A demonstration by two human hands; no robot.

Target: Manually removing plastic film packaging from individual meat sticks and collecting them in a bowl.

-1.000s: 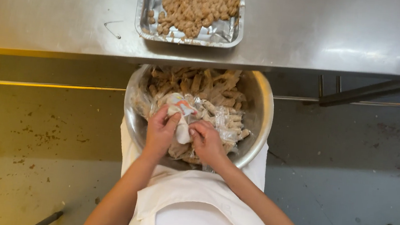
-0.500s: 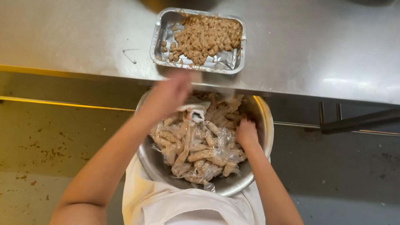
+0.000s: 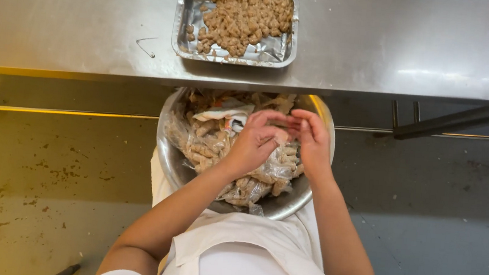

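Steel counter (image 3: 59,12) fills the far half of the view; dirty floor (image 3: 41,196) below it on the near side.

Big round metal bowl (image 3: 170,160) sits at the person's waist, just under the counter's near edge, full of small clear bags of brownish pieces (image 3: 208,143).

Foil tray (image 3: 188,12) on the counter, directly beyond the bowl, holds a loose pile of the same brown chunks, heaped toward its right side; left part shows bare foil.

White apron (image 3: 233,256) at the near edge.

Change: half a second back the left hand was blurred, up at the bowl's far rim near the tray, and the right was down on the bags at the right side. Now both are together over the bowl's centre-right.

Left hand (image 3: 254,144): curled, fingers pinched on a small pale piece or bag end (image 3: 282,136) between the two hands. Too small to tell which.

Right hand (image 3: 314,141): fingers narrow, tips meeting the left's at the same spot. Looks like a two-handed pinch on that piece; can't tell if it grips or just touches.

Read: the reach toward the tray is over, and the hands are back working one item above the bowl.
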